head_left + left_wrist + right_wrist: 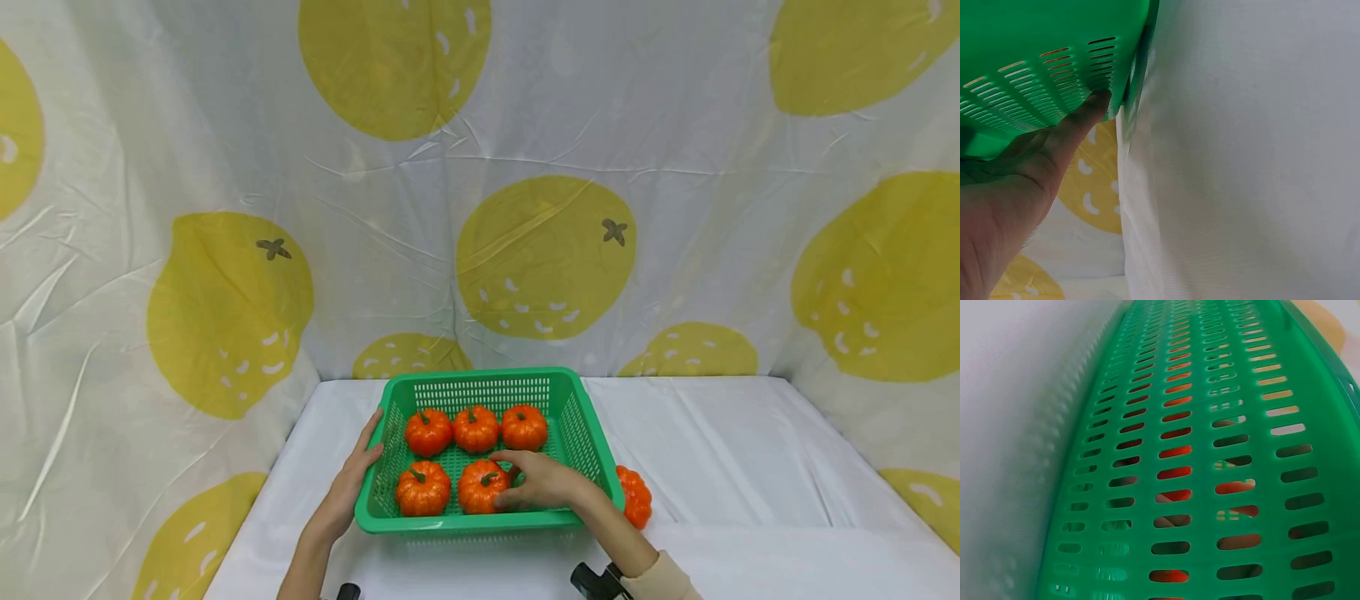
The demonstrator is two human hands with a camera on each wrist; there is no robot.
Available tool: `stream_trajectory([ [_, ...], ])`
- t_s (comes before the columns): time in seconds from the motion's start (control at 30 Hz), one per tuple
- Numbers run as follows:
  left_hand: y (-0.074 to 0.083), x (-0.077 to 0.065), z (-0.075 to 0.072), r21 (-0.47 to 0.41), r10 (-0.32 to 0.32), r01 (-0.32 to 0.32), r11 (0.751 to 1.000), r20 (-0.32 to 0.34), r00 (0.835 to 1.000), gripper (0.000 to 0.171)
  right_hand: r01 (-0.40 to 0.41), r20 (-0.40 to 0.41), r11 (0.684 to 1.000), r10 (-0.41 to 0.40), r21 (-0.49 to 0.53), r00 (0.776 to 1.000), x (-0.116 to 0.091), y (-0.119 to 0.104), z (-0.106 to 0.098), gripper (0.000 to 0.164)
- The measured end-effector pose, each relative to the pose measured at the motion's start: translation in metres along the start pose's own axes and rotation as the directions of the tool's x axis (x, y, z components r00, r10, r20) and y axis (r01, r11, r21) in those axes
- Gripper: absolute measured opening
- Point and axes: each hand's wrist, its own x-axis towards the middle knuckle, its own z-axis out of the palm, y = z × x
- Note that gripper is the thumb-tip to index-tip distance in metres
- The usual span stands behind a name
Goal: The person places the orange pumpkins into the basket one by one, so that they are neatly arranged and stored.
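A green slotted plastic basket (491, 524) holds small orange pumpkins, three in the back row and two in front. My right hand (543, 481) reaches over its right side and grips the front-row middle pumpkin (478, 487), thumb and fingers curled at its right side. My left hand (348, 483) rests against the basket's left outer wall, its fingers fairly straight. In the left wrist view a straight digit (1085, 119) touches the slotted wall. The right wrist view shows mainly the basket wall (1204, 444), with orange glimpsed through the slots; the hand is mostly hidden.
Another orange pumpkin (634, 497) lies outside the basket, by its right wall and partly hidden. White cloth covers the table (720, 450). A lemon-print curtain (405, 275) hangs behind and at the sides.
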Motion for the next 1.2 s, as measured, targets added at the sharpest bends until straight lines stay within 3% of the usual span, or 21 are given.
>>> stream_trajectory([
  [0.33,0.000,0.000,-0.001,0.009,0.006,-0.006,1.000,-0.001,1.000,0.058,0.095,0.017,0.993,-0.095,-0.068,0.995,0.003,0.001,0.001,0.065],
  [0.63,0.000,0.001,-0.001,0.007,0.006,-0.006,1.000,0.005,1.000,0.059,0.091,0.022,0.994,-0.090,-0.058,0.996,0.001,0.004,0.001,0.066],
  [0.97,-0.001,0.001,-0.001,0.014,0.000,0.000,1.000,0.000,1.000,0.058,0.094,-0.068,0.996,-0.094,-0.012,0.993,-0.011,0.008,-0.010,0.063],
  [1.2,0.000,0.000,-0.001,0.008,-0.003,0.003,1.000,0.002,1.000,0.058,0.093,-0.213,0.996,-0.092,-0.002,0.973,-0.045,0.012,-0.038,0.068],
])
